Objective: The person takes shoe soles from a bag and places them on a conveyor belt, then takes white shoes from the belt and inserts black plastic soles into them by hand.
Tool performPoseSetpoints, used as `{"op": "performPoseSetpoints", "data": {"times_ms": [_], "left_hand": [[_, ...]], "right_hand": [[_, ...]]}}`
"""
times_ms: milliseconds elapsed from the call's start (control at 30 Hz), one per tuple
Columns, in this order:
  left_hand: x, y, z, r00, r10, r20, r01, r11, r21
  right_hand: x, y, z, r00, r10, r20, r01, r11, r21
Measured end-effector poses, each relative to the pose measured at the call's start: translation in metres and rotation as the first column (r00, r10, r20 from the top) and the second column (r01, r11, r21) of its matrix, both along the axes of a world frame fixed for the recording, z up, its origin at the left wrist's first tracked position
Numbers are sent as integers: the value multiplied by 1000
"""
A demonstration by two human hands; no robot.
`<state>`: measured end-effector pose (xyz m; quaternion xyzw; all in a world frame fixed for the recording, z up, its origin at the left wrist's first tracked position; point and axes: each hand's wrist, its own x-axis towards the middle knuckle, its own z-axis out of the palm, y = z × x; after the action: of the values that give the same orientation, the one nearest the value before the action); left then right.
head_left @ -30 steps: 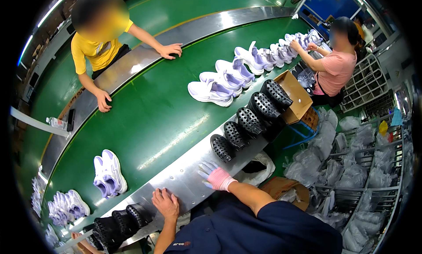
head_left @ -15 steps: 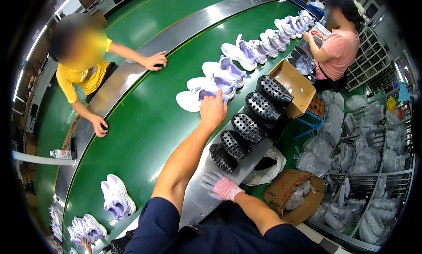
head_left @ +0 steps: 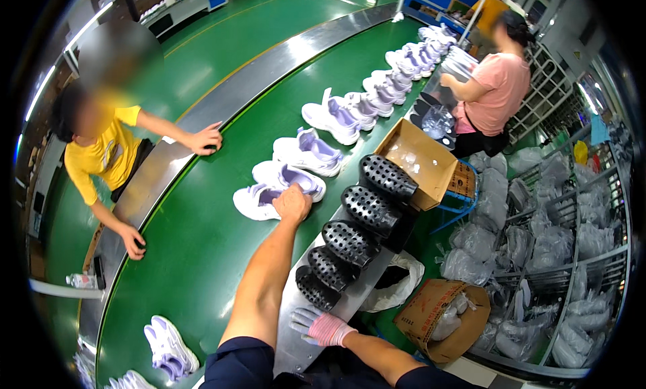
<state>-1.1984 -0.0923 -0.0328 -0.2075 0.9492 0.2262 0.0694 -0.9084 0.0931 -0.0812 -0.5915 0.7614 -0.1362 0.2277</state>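
My bare left hand [head_left: 293,203] is closed at the heel of the nearest white sneaker with lavender lining [head_left: 252,202]; part of that shoe's collar is hidden behind the fingers. Touching it on the far side is a second white sneaker [head_left: 277,173], and another pair [head_left: 306,153] stands just beyond. In a pink-cuffed grey glove, my right hand [head_left: 321,326] lies with fingers stretched out on the metal ledge [head_left: 291,354]. Several black perforated shoe lasts [head_left: 350,244] line that ledge ahead of the glove.
More sneakers [head_left: 387,93] run up the green belt [head_left: 202,234], and a pair [head_left: 168,348] sits lower left. An open carton [head_left: 417,161] adjoins the lasts. One person [head_left: 101,163] leans across the belt; another [head_left: 494,86] works far right. Bagged items fill a rack [head_left: 572,254].
The whole view has shifted, moving the shoes and lasts left and down in the picture. My left hand's extended finger has folded in at the near sneaker's heel. My right hand stays on the ledge.
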Motion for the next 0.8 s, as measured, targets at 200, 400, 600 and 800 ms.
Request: {"op": "performPoseSetpoints", "data": {"times_ms": [200,400,600,800], "left_hand": [[71,-101,87,992,-106,-63,108,994,33],[203,-146,157,999,-44,-27,50,963,264],[330,-107,155,997,-71,-39,75,992,100],[454,-33,77,978,-59,-199,27,987,-161]], "right_hand": [[4,1,-3,995,-76,-68,70,994,-84],[13,-3,4,980,-60,-190,49,997,-62],[14,-4,2,979,-17,-202,19,1000,4],[16,-2,9,979,-90,-182,66,989,-133]]}}
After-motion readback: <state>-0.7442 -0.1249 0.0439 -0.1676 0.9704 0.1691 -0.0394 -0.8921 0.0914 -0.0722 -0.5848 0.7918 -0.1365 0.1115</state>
